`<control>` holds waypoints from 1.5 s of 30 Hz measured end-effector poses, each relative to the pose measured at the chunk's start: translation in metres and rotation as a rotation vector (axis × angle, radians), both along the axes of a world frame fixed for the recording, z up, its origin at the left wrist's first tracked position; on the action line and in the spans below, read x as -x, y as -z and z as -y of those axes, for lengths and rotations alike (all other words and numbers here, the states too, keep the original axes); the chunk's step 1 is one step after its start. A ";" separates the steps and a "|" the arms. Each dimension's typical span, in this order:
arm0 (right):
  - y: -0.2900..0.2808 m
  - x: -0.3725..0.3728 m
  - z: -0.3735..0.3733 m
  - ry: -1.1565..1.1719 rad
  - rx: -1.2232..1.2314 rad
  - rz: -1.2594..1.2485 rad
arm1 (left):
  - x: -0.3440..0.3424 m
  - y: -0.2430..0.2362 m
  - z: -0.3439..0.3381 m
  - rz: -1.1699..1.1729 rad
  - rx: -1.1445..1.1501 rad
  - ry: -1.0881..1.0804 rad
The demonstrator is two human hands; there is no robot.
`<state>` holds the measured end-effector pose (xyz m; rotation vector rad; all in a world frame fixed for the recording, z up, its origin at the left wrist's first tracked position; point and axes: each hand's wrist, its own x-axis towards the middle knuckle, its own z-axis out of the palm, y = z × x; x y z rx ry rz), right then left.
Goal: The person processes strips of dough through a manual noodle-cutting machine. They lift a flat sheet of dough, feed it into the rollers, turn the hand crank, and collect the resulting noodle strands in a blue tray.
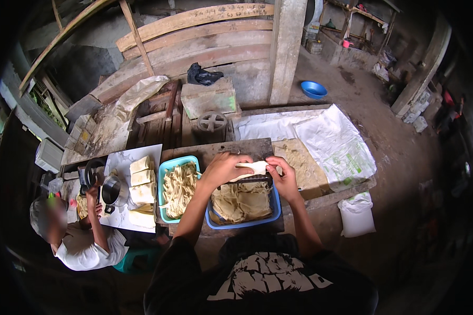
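Note:
Between my two hands is a pale sheet of dough [258,167], held up over the far end of a blue tray [242,226]. My left hand [226,169] grips its left end, fingers closed round it. My right hand [283,177] pinches the other end between thumb and fingers. Flat, yellowish dough sheets [242,203] lie piled in the tray below. A dark bar-like part [249,180] runs just under the held sheet; its full shape is hidden. To the left, a turquoise basket [162,197] is heaped with cut dough strips [180,189].
Folded dough pieces [142,178] line a white board [120,163] at left, beside a metal pot [112,190]. A co-worker [92,247] sits there, handling a dark object. White sheeting [331,144] covers part of the right-hand table; a white sack [357,215] stands below.

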<state>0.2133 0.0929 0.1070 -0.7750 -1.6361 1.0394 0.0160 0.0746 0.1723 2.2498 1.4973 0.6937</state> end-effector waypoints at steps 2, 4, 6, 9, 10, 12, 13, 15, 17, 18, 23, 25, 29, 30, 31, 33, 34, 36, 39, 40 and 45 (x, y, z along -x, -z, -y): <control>0.002 -0.007 -0.002 -0.010 -0.017 -0.004 | -0.004 0.005 -0.002 -0.023 -0.014 0.015; 0.005 -0.015 -0.002 -0.018 -0.036 -0.007 | -0.005 0.012 -0.003 -0.046 -0.029 0.032; 0.011 -0.026 0.003 0.025 0.085 -0.112 | -0.004 0.019 -0.002 0.005 -0.227 0.100; 0.072 -0.056 0.004 0.120 0.203 0.010 | -0.001 0.023 -0.005 -0.019 -0.323 0.158; 0.088 -0.066 0.006 0.147 0.244 0.050 | 0.001 0.024 -0.006 -0.031 -0.360 0.176; 0.095 -0.081 0.013 0.063 0.135 0.286 | 0.002 0.028 -0.008 -0.075 -0.405 0.200; 0.093 -0.084 0.017 0.035 0.097 0.363 | 0.002 0.029 -0.008 -0.108 -0.412 0.203; 0.060 -0.086 0.032 0.101 -0.045 0.753 | 0.005 0.031 -0.008 -0.120 -0.432 0.189; 0.041 -0.093 0.040 0.062 -0.022 0.796 | 0.005 0.031 -0.011 -0.126 -0.465 0.189; 0.031 -0.096 0.044 0.014 0.004 0.836 | 0.006 0.032 -0.011 -0.146 -0.438 0.177; -0.042 -0.101 0.060 0.019 0.225 0.795 | 0.005 0.034 -0.010 -0.138 -0.474 0.147; -0.069 -0.093 0.049 0.121 -0.226 0.863 | 0.010 0.032 -0.006 -0.155 -0.447 0.110; -0.075 -0.075 -0.001 0.260 -0.481 0.771 | 0.015 0.023 0.002 -0.128 -0.481 0.083; -0.066 -0.070 -0.018 0.280 -0.486 0.710 | 0.017 0.019 0.004 -0.102 -0.492 0.056; -0.055 -0.065 -0.034 0.298 -0.491 0.651 | 0.019 0.016 0.007 -0.103 -0.495 0.051; -0.025 -0.061 -0.058 0.257 -0.450 0.638 | 0.025 0.012 0.019 0.079 -0.655 -0.136; -0.008 -0.060 -0.070 0.224 -0.411 0.628 | 0.019 0.012 0.033 0.207 -0.612 -0.276; 0.038 -0.059 -0.077 0.210 -0.367 0.561 | -0.008 0.042 0.066 0.977 -0.383 -0.557; 0.069 -0.055 -0.047 0.154 -0.161 0.530 | -0.043 0.093 0.093 1.482 -0.199 -0.640; 0.078 -0.057 -0.034 0.152 -0.099 0.559 | -0.051 0.116 0.098 1.532 0.125 -0.604; 0.074 -0.075 0.026 0.113 0.141 0.691 | -0.068 0.142 0.065 2.376 0.848 -0.485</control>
